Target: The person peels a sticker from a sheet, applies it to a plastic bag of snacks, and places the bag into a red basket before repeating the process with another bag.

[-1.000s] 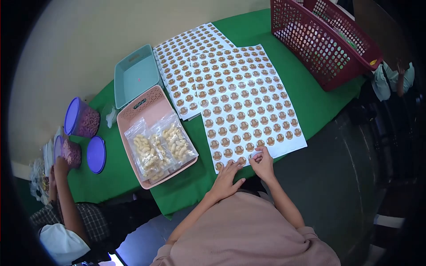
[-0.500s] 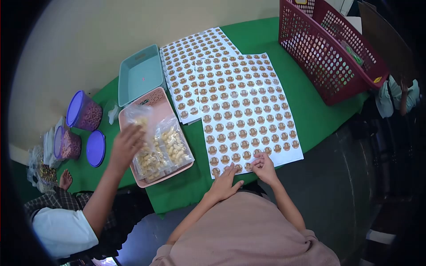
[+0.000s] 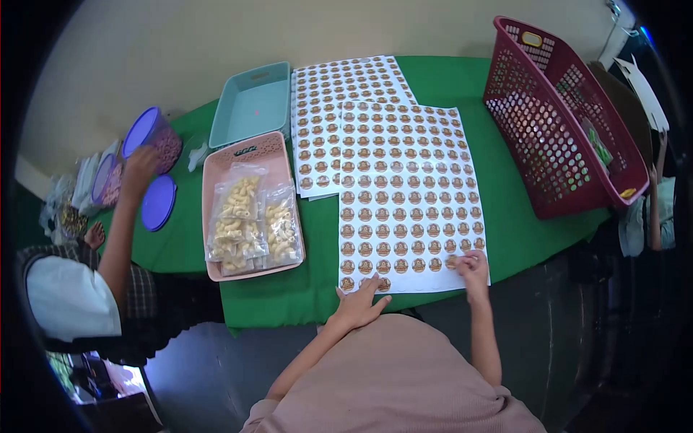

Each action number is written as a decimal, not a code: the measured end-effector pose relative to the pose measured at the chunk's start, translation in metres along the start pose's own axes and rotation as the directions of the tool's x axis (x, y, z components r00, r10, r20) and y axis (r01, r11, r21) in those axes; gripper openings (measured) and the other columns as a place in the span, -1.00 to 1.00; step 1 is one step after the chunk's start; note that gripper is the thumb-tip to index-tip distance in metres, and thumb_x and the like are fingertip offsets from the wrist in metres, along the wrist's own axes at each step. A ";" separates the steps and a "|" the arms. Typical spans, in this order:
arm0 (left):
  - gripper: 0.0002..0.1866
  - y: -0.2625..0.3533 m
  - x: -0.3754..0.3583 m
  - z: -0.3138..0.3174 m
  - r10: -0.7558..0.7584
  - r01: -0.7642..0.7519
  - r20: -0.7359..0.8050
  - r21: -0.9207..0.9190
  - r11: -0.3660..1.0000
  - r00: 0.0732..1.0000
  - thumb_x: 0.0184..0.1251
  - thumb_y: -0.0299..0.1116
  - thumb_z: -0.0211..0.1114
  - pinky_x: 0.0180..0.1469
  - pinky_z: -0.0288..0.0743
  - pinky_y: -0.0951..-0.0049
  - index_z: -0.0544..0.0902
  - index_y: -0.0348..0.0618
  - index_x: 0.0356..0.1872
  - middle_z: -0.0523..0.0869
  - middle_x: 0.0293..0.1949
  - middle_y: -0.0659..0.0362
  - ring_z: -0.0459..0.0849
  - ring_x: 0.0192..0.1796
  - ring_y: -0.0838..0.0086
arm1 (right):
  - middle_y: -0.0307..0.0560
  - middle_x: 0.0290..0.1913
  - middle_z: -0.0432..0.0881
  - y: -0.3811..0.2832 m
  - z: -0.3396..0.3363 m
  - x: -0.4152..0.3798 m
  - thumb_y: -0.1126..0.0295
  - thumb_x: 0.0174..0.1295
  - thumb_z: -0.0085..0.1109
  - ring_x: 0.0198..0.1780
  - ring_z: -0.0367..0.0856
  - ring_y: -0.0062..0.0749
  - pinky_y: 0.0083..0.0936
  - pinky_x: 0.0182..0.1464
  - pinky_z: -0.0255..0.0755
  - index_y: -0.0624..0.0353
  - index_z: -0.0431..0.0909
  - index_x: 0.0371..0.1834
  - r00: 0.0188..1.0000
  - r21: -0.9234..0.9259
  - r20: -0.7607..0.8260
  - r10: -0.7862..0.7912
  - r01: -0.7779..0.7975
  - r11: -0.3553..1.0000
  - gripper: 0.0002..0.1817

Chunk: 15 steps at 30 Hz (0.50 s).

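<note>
green tabletop: left fingers spread on sticker sheet; right fingers pinched together, contents unclear

One green cloth carries at least two sheets, with dozens of round stickers too small to count exactly. There are two trays, one large basket, two tubs, one loose lid and, in one tray, at least three clear bags. The person shows two hands; at least two other people are partly visible.
</note>
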<state>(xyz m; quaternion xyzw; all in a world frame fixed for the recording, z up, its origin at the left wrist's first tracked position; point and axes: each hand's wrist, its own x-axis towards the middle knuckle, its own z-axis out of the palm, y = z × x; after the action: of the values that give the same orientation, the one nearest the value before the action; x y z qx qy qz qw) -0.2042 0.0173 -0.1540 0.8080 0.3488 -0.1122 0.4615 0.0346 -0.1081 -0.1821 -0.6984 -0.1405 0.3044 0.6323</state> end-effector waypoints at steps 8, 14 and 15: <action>-0.58 -0.004 -0.021 -0.028 -0.021 -0.145 -0.384 -0.399 0.906 0.923 0.16 -0.15 0.10 -0.02 0.33 0.19 0.45 -0.24 -0.04 0.54 -0.09 0.00 0.54 -0.10 0.29 | -0.19 -0.47 0.44 -0.010 0.008 0.026 0.47 0.06 0.07 -0.45 0.47 -0.48 -0.58 -0.43 0.39 0.12 0.31 -0.34 0.935 0.374 0.292 0.201 -0.304 0.876 -0.85; -0.77 -0.035 -0.072 -0.107 -0.209 -0.248 -0.906 -0.312 0.917 0.368 0.10 -0.37 0.18 -0.30 0.41 0.55 0.57 -0.33 -0.28 0.61 -0.42 0.12 0.55 -0.39 0.55 | -0.15 -0.43 0.48 -0.006 0.093 0.004 0.47 0.09 0.04 -0.41 0.48 -0.49 -0.59 -0.37 0.39 0.12 0.33 -0.30 0.683 0.232 0.669 0.294 -0.567 0.790 -0.86; -0.77 -0.046 -0.074 -0.116 -0.226 -0.206 -0.914 -0.306 0.930 0.337 0.08 -0.38 0.19 -0.31 0.41 0.53 0.57 -0.33 -0.29 0.61 -0.44 0.11 0.56 -0.40 0.51 | -0.14 -0.39 0.49 -0.010 0.103 -0.003 0.45 0.10 0.04 -0.38 0.49 -0.49 -0.58 -0.35 0.39 0.11 0.34 -0.30 0.623 0.196 0.728 0.287 -0.590 0.784 -0.87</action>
<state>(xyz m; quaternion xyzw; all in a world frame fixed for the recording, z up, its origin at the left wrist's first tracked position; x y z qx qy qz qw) -0.3053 0.0935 -0.0835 0.6189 0.5695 0.4382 0.3172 -0.0280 -0.0256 -0.1729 -0.4034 -0.1075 0.7025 0.5764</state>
